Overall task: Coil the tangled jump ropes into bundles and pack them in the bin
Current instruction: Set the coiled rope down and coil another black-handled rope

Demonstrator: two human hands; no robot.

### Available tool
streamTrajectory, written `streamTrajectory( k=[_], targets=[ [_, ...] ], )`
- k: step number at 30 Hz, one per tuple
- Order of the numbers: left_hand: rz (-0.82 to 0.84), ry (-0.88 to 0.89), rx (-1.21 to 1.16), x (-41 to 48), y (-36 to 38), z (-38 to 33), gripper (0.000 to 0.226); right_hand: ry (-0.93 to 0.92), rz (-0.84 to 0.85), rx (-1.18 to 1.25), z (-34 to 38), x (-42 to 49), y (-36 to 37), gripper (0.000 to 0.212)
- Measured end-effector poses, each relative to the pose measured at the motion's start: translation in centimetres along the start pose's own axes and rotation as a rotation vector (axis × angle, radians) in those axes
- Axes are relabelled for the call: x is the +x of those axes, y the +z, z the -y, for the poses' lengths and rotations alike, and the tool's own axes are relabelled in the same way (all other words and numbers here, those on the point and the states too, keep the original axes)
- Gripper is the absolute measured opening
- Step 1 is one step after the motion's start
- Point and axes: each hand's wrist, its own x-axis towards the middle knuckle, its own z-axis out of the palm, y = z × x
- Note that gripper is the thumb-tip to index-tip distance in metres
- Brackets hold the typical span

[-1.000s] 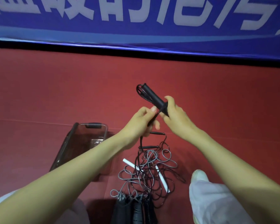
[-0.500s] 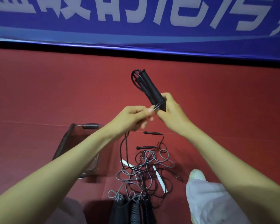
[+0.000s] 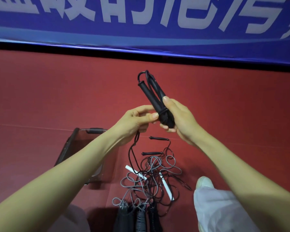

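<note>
Three dark wound rope bundles (image 3: 137,218) lie nearest on the red floor (image 3: 40,97), cut off by the frame. They touch a tangled heap of grey and black cords (image 3: 151,174), in which white stick handles (image 3: 135,172) and loose black handles (image 3: 158,138) show. Just left of the heap stands the clear plastic bin (image 3: 69,144), partly behind the left forearm.

Above, the right grip (image 3: 177,119) is curled round the lower end of a pair of black foam handles (image 3: 153,94). The left grip (image 3: 137,121) pinches the thin black cord (image 3: 132,153) beside its wraps on that pair, and the slack hangs down to the heap.

The cord looks light, limp and springy, so it would likely unwind if let slack. The stiff handles look like the surest hold. Farthest off hangs a blue banner (image 3: 141,22).
</note>
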Motion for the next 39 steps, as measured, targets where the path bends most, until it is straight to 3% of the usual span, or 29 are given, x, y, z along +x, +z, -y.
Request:
streamTrajectory(
  k=[4, 8, 11, 16, 18, 20, 22, 24, 27, 28, 30, 32, 34, 36, 39],
  targets=[
    [0.126, 0.044, 0.005, -0.2, -0.8, -0.7, 0.034, -0.026, -0.012, 0.123, 0.8, -0.1, -0.2, 0.026],
    [0.217, -0.036, 0.014, -0.2, -2.0, 0.4, 0.026, 0.007, 0.006, 0.236, 2.2, -0.1, -1.3, 0.041],
    [0.207, 0.020, 0.250, -0.2, -2.8, 0.3, 0.017, 0.120, 0.248, 0.109, 2.9, -1.2, -1.6, 0.037],
    [0.221, 0.138, 0.586, 0.5, -4.8, -0.9, 0.021, 0.376, 0.665, -0.026, 2.5, -2.0, -1.4, 0.020],
    [0.250, 0.129, 0.652, 0.2, -4.3, -1.6, 0.009, 0.506, 0.767, -0.125, 1.9, -1.9, -0.9, 0.023],
    [0.252, 0.112, 0.742, -0.2, -3.5, -2.1, 0.014, 0.593, 0.778, -0.328, 1.0, -1.9, -0.3, 0.034],
    [0.288, 0.152, 0.896, -0.2, -2.9, -1.8, 0.014, 0.602, 0.737, -0.615, -0.3, -1.7, 0.3, 0.039],
    [0.283, 0.223, 1.049, 0.0, -2.5, -1.1, 0.015, 0.500, 0.648, -1.005, -1.4, -1.4, 0.6, 0.038],
    [0.152, 0.356, 1.119, 0.1, -1.6, -0.2, 0.016, 0.285, 0.380, -1.423, -2.1, -0.6, 0.1, 0.037],
    [0.074, 0.336, 1.085, 0.1, -1.0, 0.0, 0.018, 0.235, 0.273, -1.470, -2.0, -0.3, -0.2, 0.036],
    [-0.060, 0.134, 0.850, -0.1, 0.1, 0.2, 0.016, 0.099, 0.090, -1.555, -1.7, 0.0, -0.6, 0.037],
    [-0.033, -0.173, 0.479, -0.3, 0.8, 0.0, 0.010, -0.031, -0.024, -1.594, -1.7, 0.3, -1.0, 0.040],
    [-0.024, -0.238, 0.274, -0.5, 1.0, -0.5, 0.014, -0.120, -0.089, -1.603, -1.6, 0.3, -1.2, 0.043],
    [-0.155, -0.073, 0.370, -0.5, 0.7, -1.0, 0.016, -0.181, -0.139, -1.587, -1.6, 0.4, -1.3, 0.042],
    [-0.349, 0.289, 0.906, -0.9, 1.1, -1.0, 0.020, -0.189, -0.170, -1.517, -1.8, 0.8, -1.3, 0.040]
  ],
)
